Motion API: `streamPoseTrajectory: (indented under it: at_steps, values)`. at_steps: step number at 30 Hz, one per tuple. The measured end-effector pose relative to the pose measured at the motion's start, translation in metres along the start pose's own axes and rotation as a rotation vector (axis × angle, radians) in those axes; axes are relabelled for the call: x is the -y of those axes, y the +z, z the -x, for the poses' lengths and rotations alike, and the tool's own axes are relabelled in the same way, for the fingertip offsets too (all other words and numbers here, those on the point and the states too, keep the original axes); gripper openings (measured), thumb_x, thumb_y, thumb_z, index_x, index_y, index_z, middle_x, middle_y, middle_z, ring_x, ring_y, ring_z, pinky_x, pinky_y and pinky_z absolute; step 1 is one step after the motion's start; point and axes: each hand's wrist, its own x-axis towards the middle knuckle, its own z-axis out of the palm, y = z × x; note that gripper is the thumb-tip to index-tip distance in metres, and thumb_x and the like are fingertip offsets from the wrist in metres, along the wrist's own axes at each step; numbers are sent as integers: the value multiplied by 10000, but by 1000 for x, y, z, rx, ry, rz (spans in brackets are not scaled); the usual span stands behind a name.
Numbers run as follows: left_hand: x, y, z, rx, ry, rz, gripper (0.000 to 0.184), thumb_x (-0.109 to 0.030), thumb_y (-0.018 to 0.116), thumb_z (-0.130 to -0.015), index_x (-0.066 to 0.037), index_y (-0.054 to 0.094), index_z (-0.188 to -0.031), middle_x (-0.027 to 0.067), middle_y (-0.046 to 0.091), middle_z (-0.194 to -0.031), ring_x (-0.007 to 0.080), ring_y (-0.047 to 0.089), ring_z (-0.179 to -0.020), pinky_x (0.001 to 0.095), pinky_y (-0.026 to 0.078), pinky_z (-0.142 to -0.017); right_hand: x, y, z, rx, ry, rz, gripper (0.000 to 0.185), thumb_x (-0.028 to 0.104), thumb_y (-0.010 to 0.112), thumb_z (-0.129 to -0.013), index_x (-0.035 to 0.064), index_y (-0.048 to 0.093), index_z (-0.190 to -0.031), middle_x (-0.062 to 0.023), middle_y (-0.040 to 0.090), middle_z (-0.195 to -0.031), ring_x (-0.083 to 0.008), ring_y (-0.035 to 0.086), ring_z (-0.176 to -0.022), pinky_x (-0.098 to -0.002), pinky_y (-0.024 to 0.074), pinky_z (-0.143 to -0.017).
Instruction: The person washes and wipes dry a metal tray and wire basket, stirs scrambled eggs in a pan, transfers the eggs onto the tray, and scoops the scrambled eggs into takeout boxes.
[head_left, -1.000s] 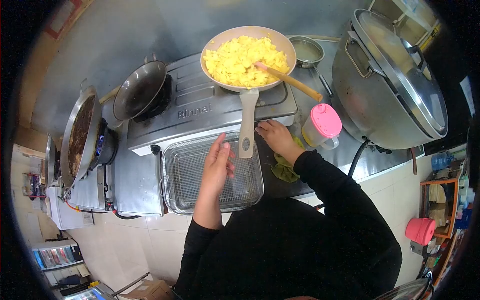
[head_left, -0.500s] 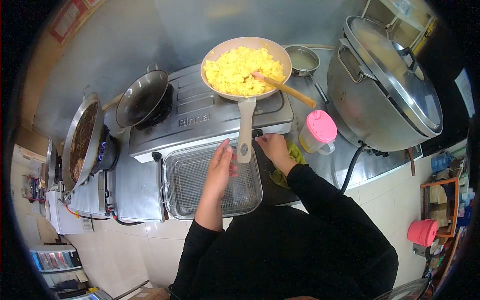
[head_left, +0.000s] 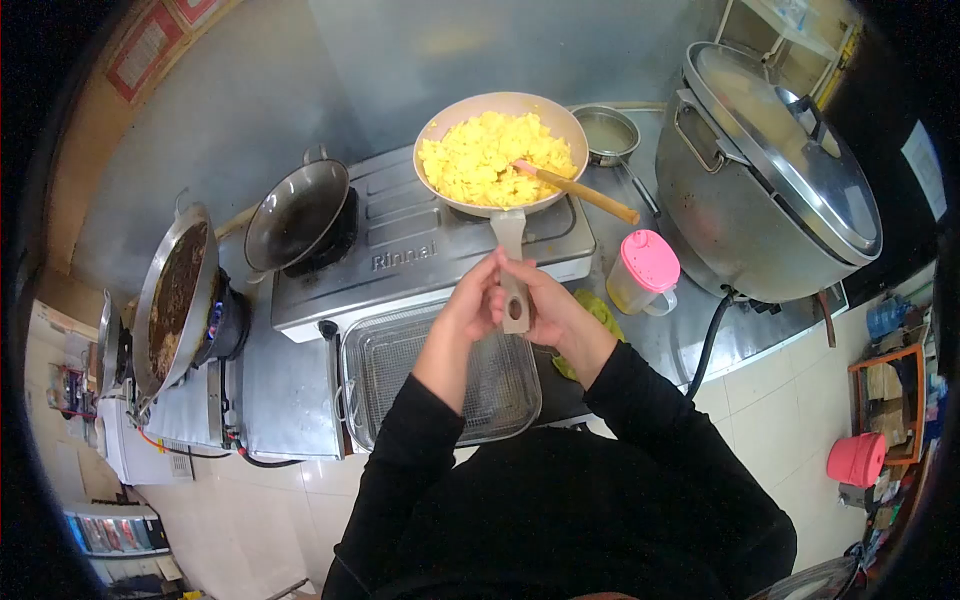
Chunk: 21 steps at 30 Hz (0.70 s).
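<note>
A light-coloured frying pan (head_left: 428, 183) on the right burner holds a heap of yellow scrambled egg (head_left: 490, 158). A spatula with a wooden handle (head_left: 590, 198) leans in the egg, its pink end partly buried. My left hand (head_left: 472, 302) and my right hand (head_left: 560, 308) meet at the pan's handle, closed around it from either side. The handle's holed end pokes out between them. Some fingers are hidden under the handle. Below my hands, a wire-mesh basket (head_left: 400, 395) lies in front of the stove (head_left: 340, 285).
A pink-lidded jug (head_left: 648, 262) and a green cloth (head_left: 597, 315) sit at right, beside a large lidded pot (head_left: 730, 190). A small strainer (head_left: 608, 135) lies behind. Left are a dark wok (head_left: 297, 215) and another wok (head_left: 160, 290) with brown food, over a flame.
My right hand has left the stove knob area and moved left to the pan's handle. My left hand has moved up and right to meet it. The whole view has shifted slightly.
</note>
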Motion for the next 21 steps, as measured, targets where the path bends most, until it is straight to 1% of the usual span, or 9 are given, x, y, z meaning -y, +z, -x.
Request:
streamPoseTrajectory:
  at_steps: [1, 2, 3, 5, 6, 9, 13, 16, 21]
  values:
    - [-10, 12, -1, 79, -39, 65, 468, -460, 531, -870, -40, 540, -1074, 104, 614, -959, 209, 625, -815, 324, 531, -678, -2, -8, -9, -38, -6, -9, 151, 285, 584, -892, 151, 550, -953, 11, 549, -793, -97, 511, -630, -238, 420, -547]
    - [-14, 27, -1, 78, -79, 148, 421, -436, 554, -859, -45, 556, -1014, 106, 620, -940, 211, 632, -798, 310, 536, -663, -6, -14, -16, -116, -17, -9, 117, 237, 617, -866, 176, 517, -871, 49, 454, -646, -68, 438, -508, -211, 360, -466]
    - [-16, 41, 0, 76, -124, 232, 377, -411, 577, -848, -49, 571, -953, 108, 627, -921, 212, 640, -782, 297, 542, -647, -4, -14, -11, -68, 12, -13, 123, 219, 620, -861, 175, 505, -852, 55, 433, -621, -58, 412, -480, -204, 338, -441]
    - [-8, 42, -13, 119, -96, 183, 346, -384, 583, -844, -47, 563, -920, 120, 618, -971, 240, 630, -865, 303, 539, -683, 3, -11, 6, 24, 71, -21, 148, 183, 625, -850, 173, 482, -814, 68, 392, -571, -38, 358, -425, -192, 293, -391]
    - [-4, 41, -18, 140, -82, 161, 332, -371, 586, -841, -45, 559, -903, 127, 613, -997, 254, 625, -907, 305, 537, -701, 3, -4, 14, -98, 27, 18, 170, 133, 610, -850, 163, 455, -787, 79, 365, -546, -25, 328, -398, -182, 238, -349]
    - [10, 38, -19, 272, -137, 9, 306, -346, 613, -826, -46, 560, -856, 140, 620, -1000, 231, 626, -905, 356, 550, -690, -3, -1, 43, -146, 18, 58, 170, 124, 595, -853, 164, 436, -811, 73, 360, -542, -25, 337, -395, -178, 239, -341]
    - [40, 61, 27, 309, 42, 75, 257, -302, 550, -884, -51, 533, -832, 91, 587, -873, 206, 609, -924, 329, 538, -720, -21, 16, 88, -194, -2, 85, 219, 73, 612, -828, 159, 411, -841, 47, 375, -546, -41, 339, -389, -190, 240, -338]
    - [73, 76, 53, 342, 112, 172, 204, -253, 497, -928, -51, 507, -905, 71, 554, -862, 207, 590, -964, 316, 519, -758, -31, 11, 129, -217, 69, 114, 246, 56, 597, -827, 167, 396, -916, 40, 363, -543, -45, 328, -378, -192, 228, -323]
    - [125, 115, 95, 321, 303, 243, 203, -202, 473, -951, -72, 405, -1090, 76, 509, -919, 244, 534, -1039, 363, 438, -903, -23, -3, 190, -150, 305, 210, 245, 30, 560, -835, 165, 400, -962, 30, 332, -541, -52, 301, -351, -196, 218, -304]
